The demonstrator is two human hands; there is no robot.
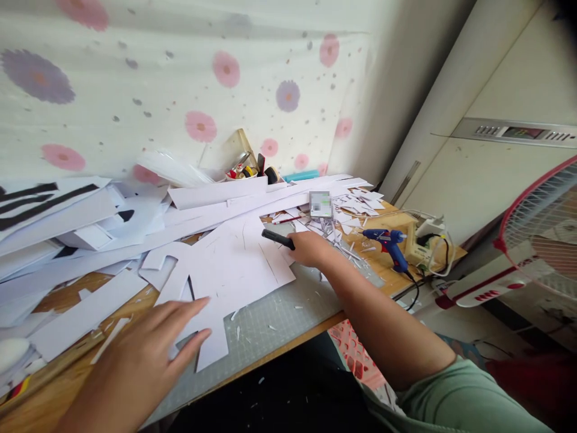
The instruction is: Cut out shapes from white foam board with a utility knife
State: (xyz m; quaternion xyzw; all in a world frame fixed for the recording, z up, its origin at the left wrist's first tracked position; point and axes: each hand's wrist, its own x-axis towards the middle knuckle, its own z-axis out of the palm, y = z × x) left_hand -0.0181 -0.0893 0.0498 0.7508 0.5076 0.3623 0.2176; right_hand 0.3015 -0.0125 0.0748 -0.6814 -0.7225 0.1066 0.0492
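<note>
My right hand (309,249) is closed around a black pen-shaped tool (278,239), its tip end hidden in my grip. That hand rests at the right edge of a large cut-out white foam sheet or card (243,258), which shows thin dark lines and cuts. The sheet lies on a grey cutting mat (288,313). My left hand (144,343) hovers near the sheet's lower left part, its thumb and fingers apart with nothing between them. A hook-shaped white piece (169,258) lies beyond that hand.
White offcuts (356,204) litter the mat and wooden table. A blue glue gun (388,243) with a cord stands at the right, near a power strip (426,240). A red-rimmed fan (541,222) is further right. Stacked white strips (54,222) and a tool container (243,171) line the back.
</note>
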